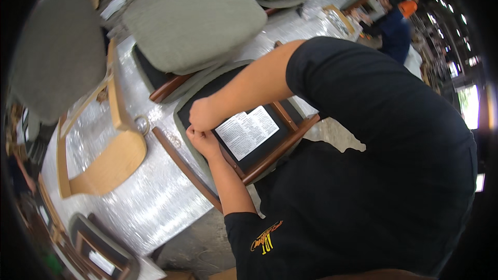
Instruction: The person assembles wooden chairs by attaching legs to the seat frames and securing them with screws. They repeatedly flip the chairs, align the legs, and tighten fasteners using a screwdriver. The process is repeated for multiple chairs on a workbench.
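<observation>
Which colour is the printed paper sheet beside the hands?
The flat paper sheet is white with dark print, best seen in the head view.

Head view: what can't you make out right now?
In the head view:
Anything between the left hand and right hand: hidden by the hands themselves.
Printing on the white paper sheet: too small and blurred.
Part of the grey-edged, black-bottomed upholstered seat: behind the right forearm.
What the co-worker in dark blue handles: too small, blurred.
</observation>
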The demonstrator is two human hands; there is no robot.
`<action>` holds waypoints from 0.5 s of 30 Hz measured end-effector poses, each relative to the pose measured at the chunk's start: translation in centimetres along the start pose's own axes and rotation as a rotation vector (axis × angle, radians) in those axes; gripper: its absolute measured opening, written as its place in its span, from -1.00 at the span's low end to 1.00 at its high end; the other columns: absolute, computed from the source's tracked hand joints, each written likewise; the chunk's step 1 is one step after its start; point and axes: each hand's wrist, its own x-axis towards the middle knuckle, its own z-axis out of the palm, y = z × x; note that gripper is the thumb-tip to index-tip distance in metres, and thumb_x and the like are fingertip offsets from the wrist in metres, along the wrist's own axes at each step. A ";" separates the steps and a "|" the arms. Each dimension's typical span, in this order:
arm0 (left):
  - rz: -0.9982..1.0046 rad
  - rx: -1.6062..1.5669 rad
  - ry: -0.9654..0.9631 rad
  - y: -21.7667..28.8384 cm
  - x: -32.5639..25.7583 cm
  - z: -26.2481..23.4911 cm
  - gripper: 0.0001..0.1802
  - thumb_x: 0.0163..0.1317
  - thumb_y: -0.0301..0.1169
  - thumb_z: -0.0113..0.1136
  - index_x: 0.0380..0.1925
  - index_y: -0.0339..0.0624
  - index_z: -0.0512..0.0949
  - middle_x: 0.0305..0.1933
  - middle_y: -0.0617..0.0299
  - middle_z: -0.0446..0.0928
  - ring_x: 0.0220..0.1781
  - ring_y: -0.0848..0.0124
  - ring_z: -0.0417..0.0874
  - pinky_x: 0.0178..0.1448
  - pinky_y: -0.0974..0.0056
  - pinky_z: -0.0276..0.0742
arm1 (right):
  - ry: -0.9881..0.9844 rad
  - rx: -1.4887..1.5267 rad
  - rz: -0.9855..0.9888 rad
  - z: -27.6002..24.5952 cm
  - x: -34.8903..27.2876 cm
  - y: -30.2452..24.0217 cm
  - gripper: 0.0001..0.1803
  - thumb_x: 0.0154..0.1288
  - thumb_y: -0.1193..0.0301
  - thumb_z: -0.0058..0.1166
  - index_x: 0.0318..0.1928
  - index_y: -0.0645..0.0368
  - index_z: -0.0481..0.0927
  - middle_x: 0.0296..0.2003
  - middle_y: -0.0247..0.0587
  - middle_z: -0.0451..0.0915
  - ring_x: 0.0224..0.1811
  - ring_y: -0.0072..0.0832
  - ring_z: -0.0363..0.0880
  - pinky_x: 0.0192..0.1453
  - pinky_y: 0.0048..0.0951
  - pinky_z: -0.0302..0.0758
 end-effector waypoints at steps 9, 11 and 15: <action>0.153 0.382 -0.140 4.4 2.3 0.1 -0.52 0.43 -0.33 0.26 0.29 -0.29 0.54 0.24 -0.15 0.53 0.22 -0.02 0.57 0.33 -0.05 0.49 | 0.621 0.413 1.564 8.7 -22.8 -2.8 -0.70 0.48 0.19 0.12 -0.04 0.15 0.69 -0.17 0.08 0.73 -0.02 0.10 0.71 0.04 0.09 0.60; 0.443 0.519 -0.267 5.2 3.9 2.5 -0.53 0.46 -0.27 0.23 0.27 -0.28 0.56 0.29 -0.21 0.52 0.33 -0.09 0.54 0.43 -0.11 0.43 | 0.657 0.510 1.716 12.5 -25.7 -3.9 -0.69 0.48 0.18 0.13 -0.01 0.16 0.66 -0.11 0.09 0.71 -0.01 0.09 0.69 0.03 0.13 0.58; 0.574 0.841 -0.535 6.2 7.0 9.3 -0.41 0.56 0.02 0.02 0.21 -0.27 0.63 0.44 -0.21 0.46 0.52 -0.05 0.42 0.58 -0.12 0.31 | 0.814 0.497 1.532 12.3 -26.9 -11.0 -0.73 0.51 0.19 0.14 -0.13 0.15 0.60 -0.22 0.04 0.63 -0.16 0.01 0.65 -0.07 0.03 0.58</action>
